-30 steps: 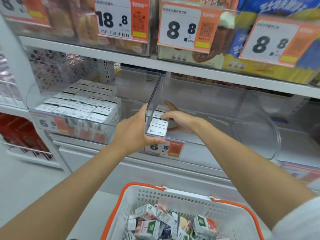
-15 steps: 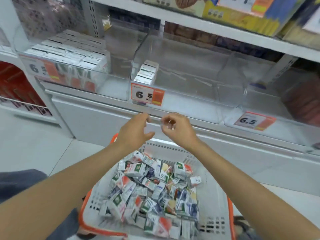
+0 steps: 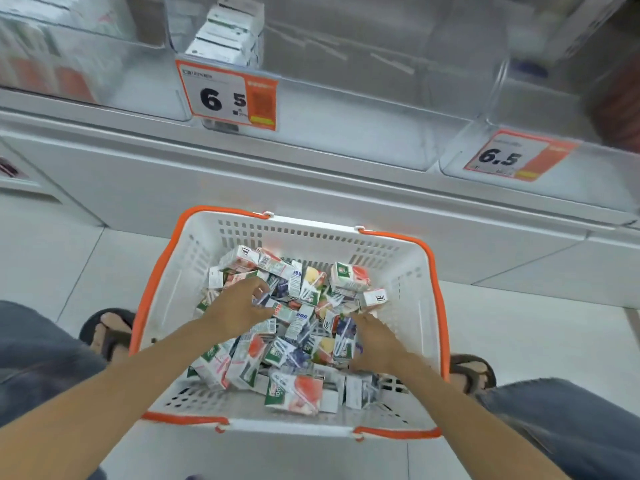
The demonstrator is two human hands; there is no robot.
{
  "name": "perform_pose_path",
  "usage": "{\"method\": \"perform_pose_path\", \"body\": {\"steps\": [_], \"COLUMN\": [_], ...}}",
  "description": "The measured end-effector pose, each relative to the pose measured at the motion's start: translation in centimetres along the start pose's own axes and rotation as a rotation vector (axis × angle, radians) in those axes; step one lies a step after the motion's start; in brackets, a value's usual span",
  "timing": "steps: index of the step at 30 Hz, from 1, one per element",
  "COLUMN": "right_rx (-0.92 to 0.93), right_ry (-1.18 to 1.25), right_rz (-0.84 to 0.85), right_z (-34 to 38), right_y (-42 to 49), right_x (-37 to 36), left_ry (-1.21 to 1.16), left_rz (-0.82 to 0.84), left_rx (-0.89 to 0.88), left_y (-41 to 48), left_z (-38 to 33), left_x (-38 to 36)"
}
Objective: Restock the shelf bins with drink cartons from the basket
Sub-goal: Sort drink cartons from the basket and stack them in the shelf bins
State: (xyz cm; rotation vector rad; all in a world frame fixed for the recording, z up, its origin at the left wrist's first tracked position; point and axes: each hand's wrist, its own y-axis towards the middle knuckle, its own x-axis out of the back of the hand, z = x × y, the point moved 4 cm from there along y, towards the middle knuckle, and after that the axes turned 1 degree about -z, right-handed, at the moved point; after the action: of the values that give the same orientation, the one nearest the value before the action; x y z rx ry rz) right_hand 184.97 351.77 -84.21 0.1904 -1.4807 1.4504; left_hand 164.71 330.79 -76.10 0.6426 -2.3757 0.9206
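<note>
1. White slotted plastic basket with an orange rim and handles (image 3: 415,299) stands on the pale tiled floor (image 3: 519,341). It is just in front of the white shelf base and between the person's two feet in dark sandals (image 3: 110,329).
2. The basket holds a loose heap of small drink cartons (image 3: 294,396). They are white with green, red, yellow and purple print, lying at all angles, piled thickest toward the middle.
3. Left hand (image 3: 239,308) is down in the heap, left of centre, palm down, fingers curled into the cartons. Cannot tell whether it grips one, as the fingertips are blurred and partly buried.
4. Right hand (image 3: 375,341) rests on the right side of the heap, palm down. Its fingers are fairly straight, pointing toward the middle, and touch cartons without closing round any.
5. Both forearms are bare and reach in over the near rim. Blue denim knees (image 3: 41,358) show at either side.
6. Above is a clear plastic shelf bin (image 3: 346,109). A single row of white cartons (image 3: 225,36) stands along its left wall, running front to back.
7. Orange-and-white price tag reading 6.5 (image 3: 228,95) hangs on that bin's front, just below the row. A second tag of the same kind (image 3: 517,157) sits on the next bin to the right.
8. Neighbouring bin on the left (image 3: 69,64) is blurred; pale packs with red patches show through its wall.
</note>
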Motion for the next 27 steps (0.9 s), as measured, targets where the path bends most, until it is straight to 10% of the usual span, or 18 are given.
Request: {"method": "perform_pose_path", "body": {"steps": [5,9,11,14,27], "right_rx": [-0.069,0.079,0.150,0.096,-0.300], "right_ry": [0.540,0.860,0.873,0.814,0.428], "right_rz": [-0.139,-0.117,0.039,0.059,0.113], "right_z": [2.2,7.0,7.6,4.6,-2.7], "right_y": [-0.3,-1.2,-1.6,-1.4,-0.6], "right_x": [2.8,6.6,7.9,8.6,-0.4], "left_ry": [-0.117,-0.828,-1.025,-0.731,-0.684], "left_rz": [0.102,0.368,0.185,-0.043,-0.032], "left_rx": [0.107,0.444,0.473,0.432,0.421], "left_y": [-0.2,-0.9,-0.4,-0.1,-0.5], "left_z": [-2.8,-4.9,-4.1,-1.2,1.9], "left_x": [-2.0,-3.8,-3.2,-1.4,-2.4]}}
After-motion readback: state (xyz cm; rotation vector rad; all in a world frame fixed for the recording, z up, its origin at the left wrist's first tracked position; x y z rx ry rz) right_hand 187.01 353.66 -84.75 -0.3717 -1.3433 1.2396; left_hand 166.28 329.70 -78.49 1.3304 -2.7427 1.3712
